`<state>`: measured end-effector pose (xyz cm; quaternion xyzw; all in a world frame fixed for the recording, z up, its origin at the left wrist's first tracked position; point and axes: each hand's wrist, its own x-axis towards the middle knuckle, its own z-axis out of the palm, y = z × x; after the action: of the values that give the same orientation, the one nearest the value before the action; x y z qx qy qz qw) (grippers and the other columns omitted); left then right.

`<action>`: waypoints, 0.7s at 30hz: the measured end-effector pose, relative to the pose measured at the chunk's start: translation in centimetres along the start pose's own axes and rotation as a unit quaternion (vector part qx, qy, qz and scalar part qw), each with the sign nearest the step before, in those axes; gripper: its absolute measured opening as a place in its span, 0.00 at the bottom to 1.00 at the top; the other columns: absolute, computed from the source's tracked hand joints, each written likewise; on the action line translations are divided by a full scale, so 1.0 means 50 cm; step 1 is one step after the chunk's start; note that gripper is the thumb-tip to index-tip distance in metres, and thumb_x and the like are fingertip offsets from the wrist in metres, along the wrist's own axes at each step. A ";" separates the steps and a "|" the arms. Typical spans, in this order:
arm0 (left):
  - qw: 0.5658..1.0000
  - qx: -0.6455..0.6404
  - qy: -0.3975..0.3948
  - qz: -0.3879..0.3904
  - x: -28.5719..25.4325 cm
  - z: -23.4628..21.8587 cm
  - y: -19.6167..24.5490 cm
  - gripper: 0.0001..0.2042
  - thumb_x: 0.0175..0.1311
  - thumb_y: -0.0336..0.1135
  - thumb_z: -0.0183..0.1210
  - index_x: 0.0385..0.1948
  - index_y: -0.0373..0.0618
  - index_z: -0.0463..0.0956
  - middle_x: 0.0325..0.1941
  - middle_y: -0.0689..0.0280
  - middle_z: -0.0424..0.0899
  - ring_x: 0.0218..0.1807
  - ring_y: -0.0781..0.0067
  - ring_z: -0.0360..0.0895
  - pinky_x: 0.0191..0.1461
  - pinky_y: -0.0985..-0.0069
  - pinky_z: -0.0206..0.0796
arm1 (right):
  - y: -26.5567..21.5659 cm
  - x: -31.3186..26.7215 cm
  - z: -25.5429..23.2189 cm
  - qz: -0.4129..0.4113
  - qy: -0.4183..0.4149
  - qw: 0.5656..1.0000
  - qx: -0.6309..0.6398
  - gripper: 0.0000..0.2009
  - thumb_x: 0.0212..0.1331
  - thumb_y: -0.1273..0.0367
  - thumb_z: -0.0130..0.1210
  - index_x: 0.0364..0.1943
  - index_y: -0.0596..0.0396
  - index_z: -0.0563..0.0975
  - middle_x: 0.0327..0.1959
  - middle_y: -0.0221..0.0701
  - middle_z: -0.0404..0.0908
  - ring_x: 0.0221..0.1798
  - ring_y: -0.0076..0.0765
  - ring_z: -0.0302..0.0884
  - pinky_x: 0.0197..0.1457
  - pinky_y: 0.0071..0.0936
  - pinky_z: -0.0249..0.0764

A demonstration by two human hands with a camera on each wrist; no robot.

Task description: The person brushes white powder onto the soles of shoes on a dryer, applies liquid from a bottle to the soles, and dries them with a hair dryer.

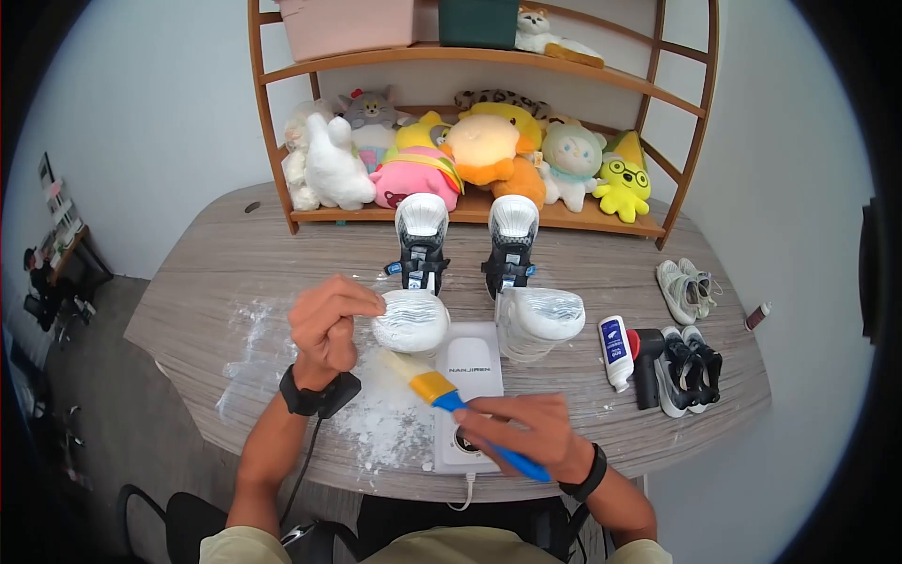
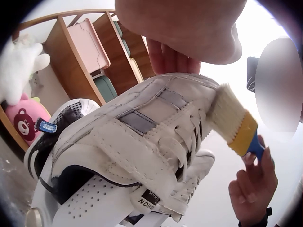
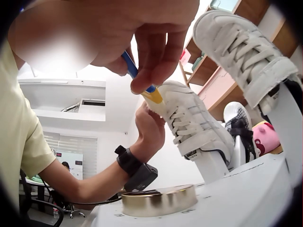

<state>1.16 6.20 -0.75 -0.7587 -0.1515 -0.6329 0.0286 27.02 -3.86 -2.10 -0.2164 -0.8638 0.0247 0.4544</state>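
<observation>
My left hand (image 1: 324, 320) steadies the toe of a white sneaker (image 2: 137, 123), its bent fingers (image 2: 170, 59) at the toe's far side in the left wrist view. That sneaker hangs toe-up on an arm of the white shoe dryer (image 1: 469, 399). My right hand (image 1: 531, 434) grips a flat brush (image 1: 432, 385) by its blue handle. The brush has a yellow band, and its pale bristles meet the sneaker's toe in both wrist views. The matching white sneaker (image 3: 241, 52) sits on another dryer arm to the right.
Two black-and-white shoes (image 1: 420, 240) stand on rear dryer arms. White powder (image 1: 385, 423) marks the tabletop. To the right are a white bottle (image 1: 615, 352), a black-and-red device (image 1: 647, 368) and small shoes (image 1: 689, 371). Plush toys (image 1: 413, 174) fill the wooden shelf (image 1: 554, 214) behind.
</observation>
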 end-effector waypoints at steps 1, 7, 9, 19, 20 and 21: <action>1.000 0.001 0.002 0.006 0.002 0.001 -0.001 0.10 0.47 0.21 0.44 0.20 0.33 0.78 0.22 0.56 0.82 0.24 0.66 0.80 0.27 0.77 0.70 | 0.007 -0.003 -0.010 0.010 0.033 0.999 0.015 0.18 0.46 0.77 0.66 0.46 0.55 0.81 0.33 0.31 0.84 0.20 0.26 0.77 0.22 0.21 0.72; 1.000 0.012 -0.003 0.029 0.011 -0.001 -0.004 0.09 0.47 0.21 0.45 0.18 0.33 0.76 0.20 0.58 0.81 0.22 0.67 0.80 0.26 0.77 0.71 | 0.013 -0.045 -0.041 0.147 0.095 0.985 -0.002 0.12 0.50 0.80 0.55 0.41 0.61 0.80 0.28 0.37 0.85 0.21 0.29 0.80 0.22 0.21 0.73; 0.999 0.015 0.000 0.036 0.018 0.004 -0.003 0.08 0.46 0.21 0.45 0.17 0.34 0.76 0.19 0.59 0.81 0.21 0.67 0.79 0.25 0.77 0.70 | 0.010 -0.035 -0.039 0.125 0.073 0.989 -0.001 0.14 0.50 0.80 0.57 0.43 0.60 0.80 0.30 0.35 0.85 0.20 0.27 0.80 0.21 0.20 0.72; 0.999 0.019 -0.035 -0.014 0.026 -0.004 0.009 0.10 0.39 0.17 0.45 0.17 0.34 0.77 0.19 0.58 0.81 0.22 0.68 0.80 0.25 0.79 0.70 | -0.008 -0.052 -0.005 0.082 -0.008 0.992 0.092 0.11 0.45 0.79 0.62 0.36 0.58 0.83 0.32 0.37 0.84 0.26 0.34 0.84 0.29 0.23 0.79; 0.999 0.020 -0.039 -0.022 0.026 -0.005 0.011 0.10 0.39 0.16 0.45 0.17 0.34 0.77 0.19 0.58 0.81 0.22 0.68 0.80 0.26 0.79 0.70 | -0.006 -0.058 -0.001 0.095 0.027 0.992 0.080 0.11 0.45 0.80 0.61 0.36 0.58 0.83 0.32 0.38 0.84 0.26 0.34 0.84 0.28 0.24 0.79; 0.999 0.022 -0.040 -0.027 0.028 -0.005 0.011 0.10 0.38 0.16 0.44 0.17 0.33 0.77 0.19 0.58 0.81 0.22 0.67 0.80 0.26 0.79 0.70 | 0.000 -0.063 0.001 0.106 0.061 0.990 0.065 0.11 0.45 0.80 0.61 0.36 0.58 0.83 0.31 0.38 0.84 0.26 0.35 0.83 0.28 0.24 0.79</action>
<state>1.29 5.86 0.71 -0.7785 -0.1870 -0.5988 0.0215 28.52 -5.08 -4.57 -0.2775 -0.8033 0.1158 0.5141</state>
